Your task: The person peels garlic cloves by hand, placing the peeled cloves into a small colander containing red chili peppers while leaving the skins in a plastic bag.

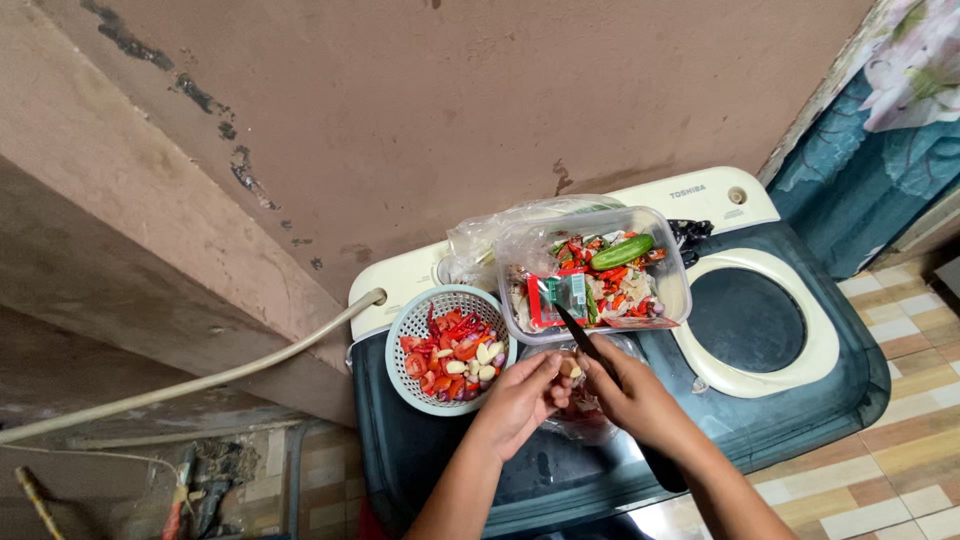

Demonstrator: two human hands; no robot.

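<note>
On a twin-tub washing machine (pixel 800 400) set against a stained pink wall (pixel 450 110), over tiled floor (pixel 900 470) at four o'clock, the right hand (pixel 635 395) grips a dark knife (pixel 580 340). The left hand (pixel 520 400) pinches a small pale clove (pixel 570 368). A white basket (pixel 420 325) of cut chillies sits at ten o'clock of the hands, a clear tub (pixel 675 270) at twelve.

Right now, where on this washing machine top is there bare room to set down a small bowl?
The round dark lid on the right is bare, bordered by its cream ring. The front dark strip left of the left hand is also free. The back left is crowded: basket, clear box, plastic bag.
</note>
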